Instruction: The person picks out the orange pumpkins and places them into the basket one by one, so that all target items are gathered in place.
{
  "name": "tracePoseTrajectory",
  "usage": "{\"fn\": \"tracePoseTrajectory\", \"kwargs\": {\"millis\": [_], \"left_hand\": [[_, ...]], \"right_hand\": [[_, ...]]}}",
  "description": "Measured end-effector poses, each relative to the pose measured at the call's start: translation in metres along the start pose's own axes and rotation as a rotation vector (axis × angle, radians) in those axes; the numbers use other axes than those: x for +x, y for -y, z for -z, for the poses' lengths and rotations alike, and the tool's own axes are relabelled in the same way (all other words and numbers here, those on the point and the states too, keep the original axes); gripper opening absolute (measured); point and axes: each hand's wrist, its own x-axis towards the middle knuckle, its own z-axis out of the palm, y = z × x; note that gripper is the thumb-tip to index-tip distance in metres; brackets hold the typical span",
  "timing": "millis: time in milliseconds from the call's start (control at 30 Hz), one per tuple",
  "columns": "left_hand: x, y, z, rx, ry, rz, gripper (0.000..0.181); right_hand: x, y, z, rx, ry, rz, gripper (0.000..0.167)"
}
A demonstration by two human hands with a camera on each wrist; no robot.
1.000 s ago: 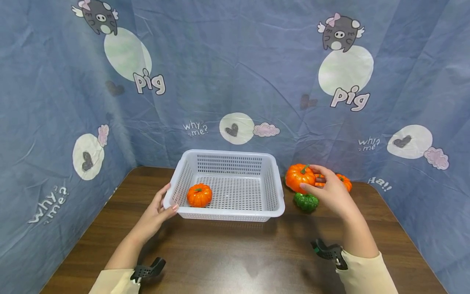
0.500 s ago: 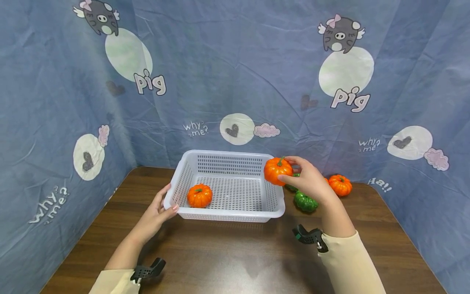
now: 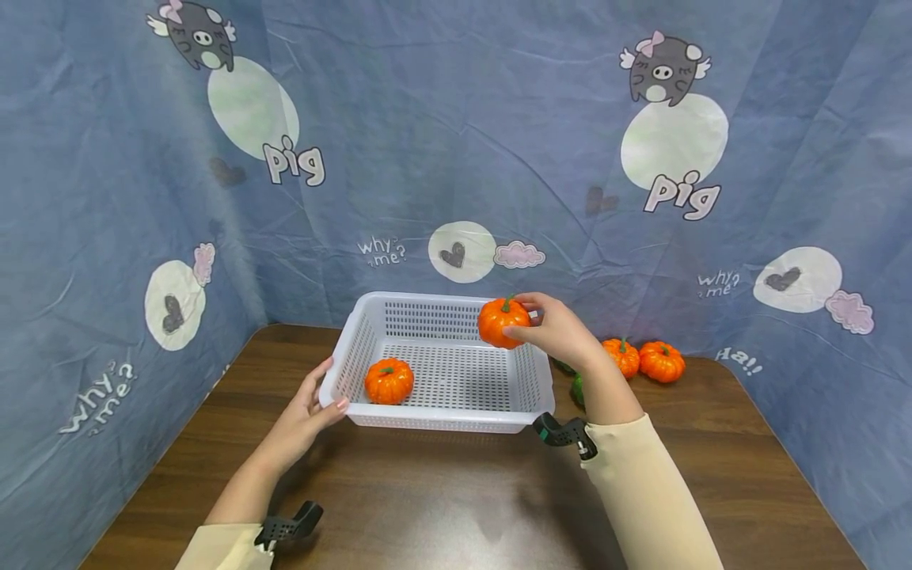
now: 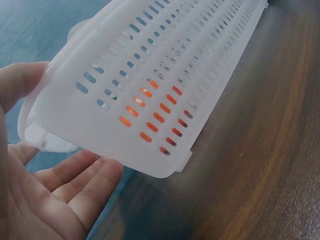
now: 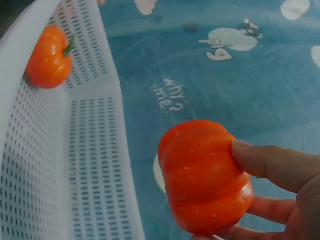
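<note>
In the head view my right hand (image 3: pixel 559 328) grips a small orange pumpkin (image 3: pixel 503 322) with a green stem, held above the right part of a white perforated plastic basket (image 3: pixel 436 419). The right wrist view shows the thumb (image 5: pixel 275 162) on one side of this pumpkin and fingers beneath it. A second orange pumpkin (image 3: pixel 389 381) rests on the basket floor at the left. My left hand (image 3: pixel 299 419) holds the basket's left front corner, thumb at the front rim; in the left wrist view its fingers (image 4: pixel 95 185) lie against the end wall.
Right of the basket, two more orange pumpkins (image 3: pixel 662 362) sit on the brown wooden table (image 3: pixel 427 499). Green pumpkin-like pieces (image 3: pixel 577 389) there are mostly hidden by the right arm. A blue printed cloth (image 3: pixel 456 142) hangs behind and at the sides.
My right hand has carried the pumpkin leftward and slightly up, from the group on the right to above the basket. The left hand and basket have stayed put.
</note>
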Motion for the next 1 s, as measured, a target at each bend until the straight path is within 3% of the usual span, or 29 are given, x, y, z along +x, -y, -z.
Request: {"fn": "tracePoseTrajectory", "kwargs": {"millis": [433, 1000], "left_hand": [[0.000, 0.003, 0.001, 0.003, 0.000, -0.004, 0.081], [-0.001, 0.001, 0.000, 0.050, -0.002, -0.024, 0.081]], "right_hand": [[0.042, -0.003, -0.030, -0.040, 0.057, -0.063, 0.060], [0.070, 0.000, -0.071, 0.051, 0.102, -0.110, 0.057]]}}
